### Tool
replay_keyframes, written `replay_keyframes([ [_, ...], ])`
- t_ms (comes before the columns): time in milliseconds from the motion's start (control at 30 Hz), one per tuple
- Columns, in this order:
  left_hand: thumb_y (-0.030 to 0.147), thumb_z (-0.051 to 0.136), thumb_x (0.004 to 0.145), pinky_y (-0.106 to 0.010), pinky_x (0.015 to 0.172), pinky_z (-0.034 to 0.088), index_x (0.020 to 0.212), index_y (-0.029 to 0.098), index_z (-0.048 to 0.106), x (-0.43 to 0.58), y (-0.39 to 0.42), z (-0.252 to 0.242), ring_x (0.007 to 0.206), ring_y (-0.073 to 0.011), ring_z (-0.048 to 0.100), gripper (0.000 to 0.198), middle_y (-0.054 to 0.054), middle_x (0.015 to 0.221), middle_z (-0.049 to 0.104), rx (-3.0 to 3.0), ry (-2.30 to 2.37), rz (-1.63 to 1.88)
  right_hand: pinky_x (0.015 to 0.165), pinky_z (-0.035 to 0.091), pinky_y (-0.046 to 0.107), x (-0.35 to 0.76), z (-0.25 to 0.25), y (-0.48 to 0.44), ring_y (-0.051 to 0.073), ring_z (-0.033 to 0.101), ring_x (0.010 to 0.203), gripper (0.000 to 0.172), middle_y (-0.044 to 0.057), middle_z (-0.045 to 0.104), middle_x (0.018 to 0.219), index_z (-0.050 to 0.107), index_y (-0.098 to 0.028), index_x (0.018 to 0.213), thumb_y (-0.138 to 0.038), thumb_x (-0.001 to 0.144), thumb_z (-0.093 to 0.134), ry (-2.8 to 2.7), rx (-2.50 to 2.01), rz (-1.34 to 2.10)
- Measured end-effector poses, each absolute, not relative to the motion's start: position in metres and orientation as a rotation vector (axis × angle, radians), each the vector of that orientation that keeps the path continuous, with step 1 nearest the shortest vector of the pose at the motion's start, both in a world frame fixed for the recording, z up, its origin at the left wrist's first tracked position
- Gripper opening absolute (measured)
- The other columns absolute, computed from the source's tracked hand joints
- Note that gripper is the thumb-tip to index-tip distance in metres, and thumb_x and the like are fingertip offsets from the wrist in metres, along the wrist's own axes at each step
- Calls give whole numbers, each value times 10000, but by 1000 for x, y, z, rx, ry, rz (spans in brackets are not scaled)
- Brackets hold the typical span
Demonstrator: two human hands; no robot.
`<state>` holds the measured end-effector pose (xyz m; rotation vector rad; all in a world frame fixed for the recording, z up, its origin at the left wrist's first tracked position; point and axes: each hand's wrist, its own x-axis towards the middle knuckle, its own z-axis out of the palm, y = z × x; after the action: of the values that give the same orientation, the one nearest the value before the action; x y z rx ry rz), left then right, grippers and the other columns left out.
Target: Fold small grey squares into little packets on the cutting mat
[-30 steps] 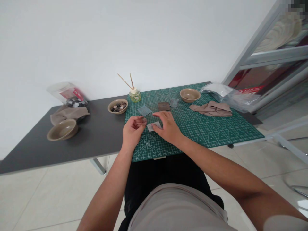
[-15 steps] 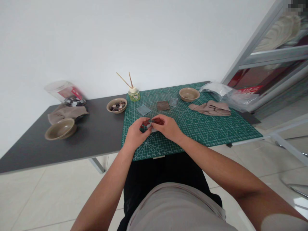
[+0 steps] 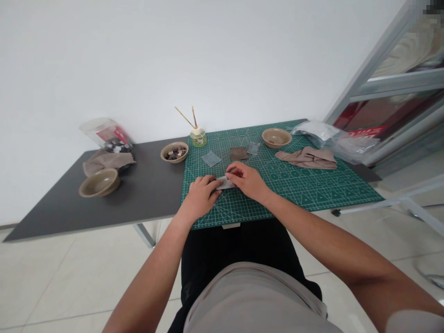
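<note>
A small pale grey flat piece [image 3: 226, 183] lies between my hands, low over the near part of the green cutting mat [image 3: 291, 185]. My left hand [image 3: 201, 195] grips its left end with thumb and fingers. My right hand [image 3: 247, 181] is closed at its right end, thumb and forefinger pinched together; what sits between those fingertips is too small to make out. Just beyond my hands are a blue-grey square [image 3: 211, 158], a brown square [image 3: 239, 153] and a grey see-through square [image 3: 254, 148].
Left of the mat stand a bowl of dark and pale chips [image 3: 175, 153] and another bowl [image 3: 99, 184] before a cloth [image 3: 109, 163] and a clear jar [image 3: 100, 129]. Behind are a reed diffuser [image 3: 198, 137] and a third bowl [image 3: 276, 138]. A brown cloth [image 3: 308, 158] and plastic bag [image 3: 333, 136] lie right.
My hands have moved apart from their fingertip-to-fingertip hold, showing more of the pale piece. My left hand has turned palm down. The view has shifted slightly left.
</note>
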<state>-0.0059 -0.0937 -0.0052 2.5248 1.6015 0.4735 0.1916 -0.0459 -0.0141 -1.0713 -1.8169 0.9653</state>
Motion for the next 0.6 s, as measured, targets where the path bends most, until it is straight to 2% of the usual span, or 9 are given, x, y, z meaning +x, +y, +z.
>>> replay_keyframes([
  [100,342,410,980,-432,899,419,1125,262,686,-7,-94,-9,1075,-252,528,321,-75,1189,630,2455,1586,572,680,485,278,192,-10,-45,147,643,694,163,-19,697,785,632,-233,965,-365,873,609,-1902,-1065,953],
  [200,336,410,980,-428,887,421,1042,256,705,-6,-94,-10,1060,-248,532,312,-65,1170,644,2415,1605,583,680,449,270,190,-8,-45,147,629,710,123,-11,694,807,642,-228,947,-321,873,612,-2086,-1059,748],
  [267,331,462,960,-427,884,423,1055,254,691,-6,-93,-10,1062,-251,528,259,-60,1175,645,2424,1641,548,688,424,270,189,-10,-45,147,614,725,94,-4,684,816,644,-220,934,-281,868,618,-2213,-1045,566],
  [367,340,530,931,-424,899,425,1133,246,647,-5,-93,-11,1085,-256,520,253,-58,1205,637,2448,1688,503,701,414,269,187,-16,-47,151,609,753,103,1,678,818,633,-207,958,-278,886,615,-2277,-1040,467],
  [600,364,513,940,-413,910,421,1191,261,622,-4,-96,-13,1108,-257,523,292,-60,1219,622,2486,1722,498,768,431,313,186,-24,-46,205,573,879,163,55,668,903,638,-185,964,-336,923,596,-2417,-992,244],
])
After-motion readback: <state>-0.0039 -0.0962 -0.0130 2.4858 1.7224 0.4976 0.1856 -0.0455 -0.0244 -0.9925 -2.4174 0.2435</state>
